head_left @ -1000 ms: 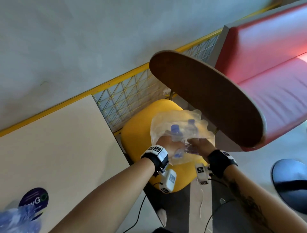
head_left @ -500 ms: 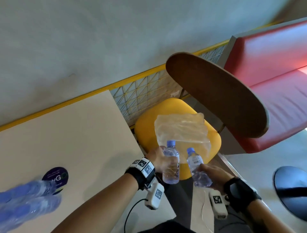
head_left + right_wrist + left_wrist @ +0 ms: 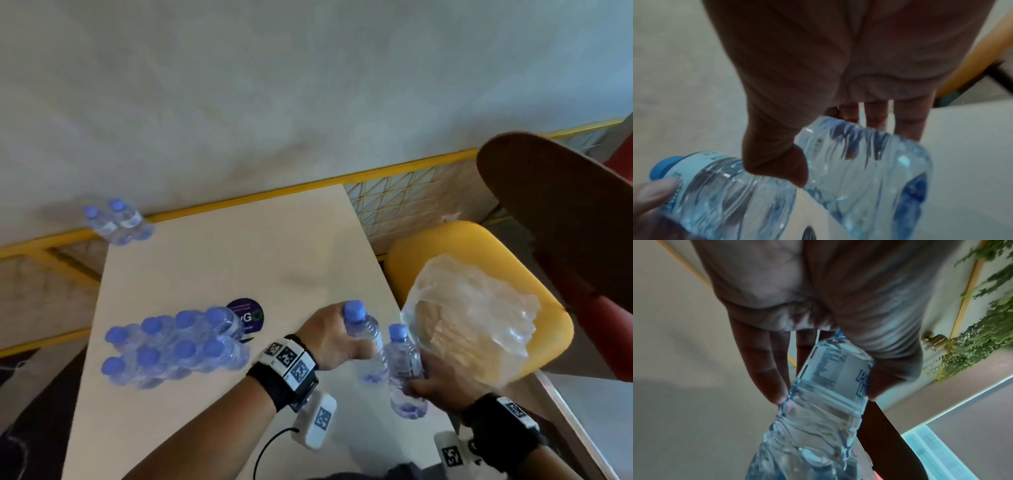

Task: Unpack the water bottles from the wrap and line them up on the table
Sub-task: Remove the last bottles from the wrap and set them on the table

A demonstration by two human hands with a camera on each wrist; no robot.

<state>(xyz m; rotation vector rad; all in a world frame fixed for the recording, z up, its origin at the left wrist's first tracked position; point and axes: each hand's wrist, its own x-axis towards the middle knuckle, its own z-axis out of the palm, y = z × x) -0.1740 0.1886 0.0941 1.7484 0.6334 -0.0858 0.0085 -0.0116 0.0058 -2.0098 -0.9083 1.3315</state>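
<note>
My left hand (image 3: 337, 337) grips a clear water bottle (image 3: 368, 337) with a blue cap by its upper body, above the right edge of the beige table (image 3: 212, 260). Beside it, my right hand (image 3: 435, 380) grips a second bottle (image 3: 404, 359) by its lower body. In the left wrist view my fingers (image 3: 760, 369) wrap the labelled bottle (image 3: 830, 378). The right wrist view shows my thumb across the held bottle (image 3: 863, 154), with the other bottle (image 3: 719, 186) at lower left. The crumpled clear wrap (image 3: 469, 318) lies on the yellow chair seat (image 3: 455, 243). Several bottles (image 3: 174, 342) stand grouped on the table's left; two bottles (image 3: 118, 221) stand at its far left corner.
A round dark sticker (image 3: 248, 313) is on the table next to the bottle group. A brown chair back (image 3: 555, 219) rises at the right over the yellow seat. A yellow wire rail (image 3: 394, 195) runs behind the table along the grey wall.
Both hands lifted a bottle each out of the wrap on the chair and carried them left toward the table's right edge. The wrap stays on the seat. My view has swung left.
</note>
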